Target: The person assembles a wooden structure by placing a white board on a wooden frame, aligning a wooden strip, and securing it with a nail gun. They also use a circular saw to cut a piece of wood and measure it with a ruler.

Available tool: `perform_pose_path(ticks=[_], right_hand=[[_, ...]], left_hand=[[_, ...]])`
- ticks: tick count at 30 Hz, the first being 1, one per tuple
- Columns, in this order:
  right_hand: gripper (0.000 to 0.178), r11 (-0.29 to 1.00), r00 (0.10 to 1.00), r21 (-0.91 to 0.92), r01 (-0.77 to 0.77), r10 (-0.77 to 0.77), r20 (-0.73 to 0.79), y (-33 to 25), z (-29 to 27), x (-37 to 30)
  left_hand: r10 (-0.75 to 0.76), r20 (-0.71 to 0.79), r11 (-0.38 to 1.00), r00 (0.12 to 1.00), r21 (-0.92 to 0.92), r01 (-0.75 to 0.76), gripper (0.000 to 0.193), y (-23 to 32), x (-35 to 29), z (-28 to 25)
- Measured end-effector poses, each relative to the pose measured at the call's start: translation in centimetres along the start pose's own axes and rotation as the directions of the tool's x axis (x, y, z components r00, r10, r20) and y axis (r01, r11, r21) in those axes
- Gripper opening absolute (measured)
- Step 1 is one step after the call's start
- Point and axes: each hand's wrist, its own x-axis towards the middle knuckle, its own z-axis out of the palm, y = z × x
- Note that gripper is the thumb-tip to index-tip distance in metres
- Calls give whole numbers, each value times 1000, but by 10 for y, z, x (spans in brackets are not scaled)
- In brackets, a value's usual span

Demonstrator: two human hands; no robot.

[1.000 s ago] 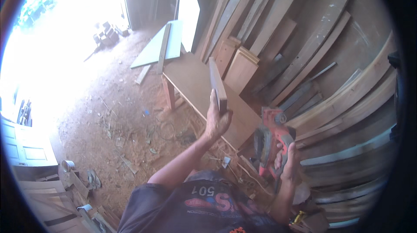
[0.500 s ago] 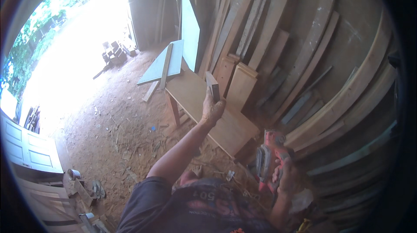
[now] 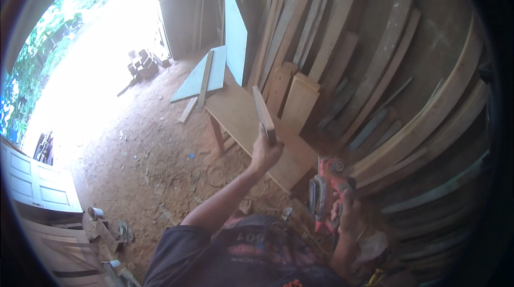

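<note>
My left hand (image 3: pixel 267 152) is closed around the lower end of a short wooden board (image 3: pixel 263 114), holding it raised and tilted above the bench. The board's narrow edge and dark end face toward me. On the right, my right hand (image 3: pixel 347 213) grips the handle of a red handheld power tool (image 3: pixel 332 182), shaped like a planer or sander. Its round knob is at the top, and its grey oblong underside faces left. The tool is held upright, apart from the board. Below the raised board stands a low wooden bench (image 3: pixel 235 109) with a plain flat top.
Pale blue panels (image 3: pixel 235 38) stand at the bench's far end. Long planks (image 3: pixel 334 30) lean along the right wall, with thick boards (image 3: pixel 301 102) beside the bench. Shavings litter the dirt floor (image 3: pixel 155 153). A panelled door (image 3: pixel 40 177) lies at the left, near a white cup (image 3: pixel 95 213).
The board has tilted and come nearer to me with my left hand, showing more of its length. The power tool in my right hand has shifted slightly left and up.
</note>
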Motion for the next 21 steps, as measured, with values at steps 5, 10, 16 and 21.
perform_pose_path(ticks=[5,10,16,21], right_hand=[[48,1000,1000,-10,-21,21,-3,6,2,-1],[47,998,996,7,-64,65,-58,11,3,0],[45,981,982,141,-130,148,-119,17,0,-7],[48,954,925,159,-254,287,-247,31,-8,-17]], left_hand=[[-3,25,993,1000,115,0,93,-96,-61,35],[60,179,978,982,186,-93,108,-149,-55,30],[118,435,606,893,680,-412,126,-97,24,-66],[261,877,-66,402,432,-899,71,-52,139,-51]])
